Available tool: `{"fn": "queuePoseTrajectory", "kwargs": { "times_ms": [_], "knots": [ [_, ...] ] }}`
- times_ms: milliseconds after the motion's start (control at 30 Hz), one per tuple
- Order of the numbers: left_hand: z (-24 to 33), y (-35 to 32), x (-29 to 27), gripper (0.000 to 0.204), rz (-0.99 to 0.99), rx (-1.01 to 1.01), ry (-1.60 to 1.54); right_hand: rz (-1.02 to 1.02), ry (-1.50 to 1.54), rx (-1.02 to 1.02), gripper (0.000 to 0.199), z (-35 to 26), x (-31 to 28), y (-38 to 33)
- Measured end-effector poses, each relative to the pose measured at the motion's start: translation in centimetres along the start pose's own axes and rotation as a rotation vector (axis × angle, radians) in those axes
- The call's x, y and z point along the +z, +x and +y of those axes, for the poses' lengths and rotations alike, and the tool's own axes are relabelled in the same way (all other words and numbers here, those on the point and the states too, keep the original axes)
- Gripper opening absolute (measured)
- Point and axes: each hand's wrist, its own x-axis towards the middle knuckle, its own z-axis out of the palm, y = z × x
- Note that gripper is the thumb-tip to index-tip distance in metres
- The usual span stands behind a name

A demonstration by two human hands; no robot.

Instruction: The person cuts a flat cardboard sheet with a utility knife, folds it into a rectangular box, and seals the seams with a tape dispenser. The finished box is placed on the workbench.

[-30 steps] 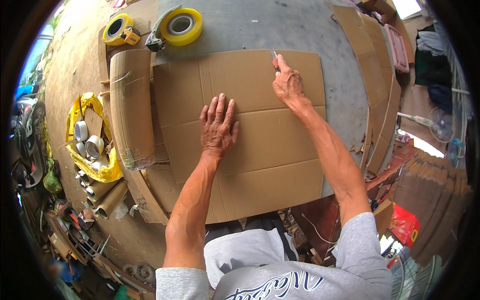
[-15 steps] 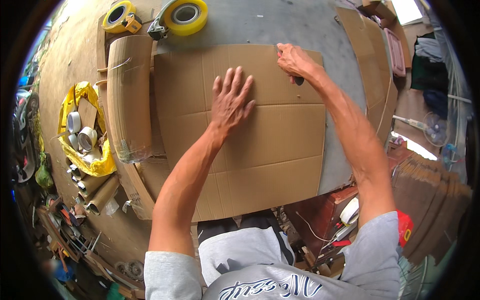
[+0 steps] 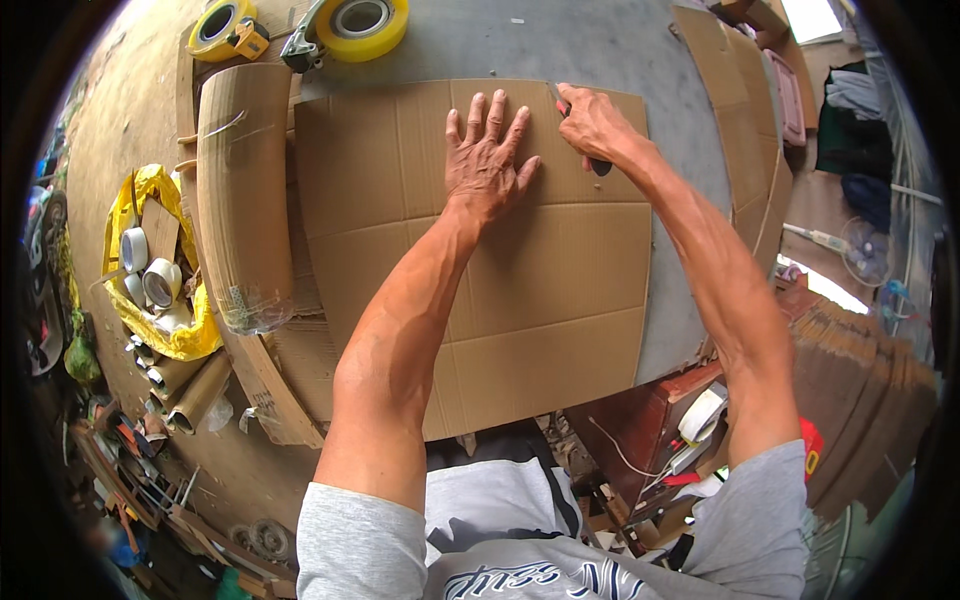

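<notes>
This is a small packing or carton workshop. A grey worktable carries a flattened corrugated cardboard sheet, a bundle of folded cartons and yellow tape dispensers. Spare tape rolls sit in a yellow bag, cardboard tubes lie beside it, and more cardboard stacks stand at right.

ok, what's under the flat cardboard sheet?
The cardboard sheet lies on a grey tabletop, bare past its far and right edges. More cardboard pokes out at its left. Anything beneath the middle is hidden.
</notes>
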Motion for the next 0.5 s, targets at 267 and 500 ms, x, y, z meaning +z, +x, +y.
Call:
{"fn": "queuePoseTrajectory", "kwargs": {
  "times_ms": [267,500],
  "knots": [
    [-0.1,0.0,-0.1,0.072,0.010,-0.004,-0.014,-0.024,-0.039,0.002,0.024,-0.4,-0.4,-0.8],
    [-0.2,0.0,-0.1,0.071,0.015,-0.005,-0.010,-0.055,-0.021,-0.030,0.025,0.1,-0.1,-1.5]
  ]
}}
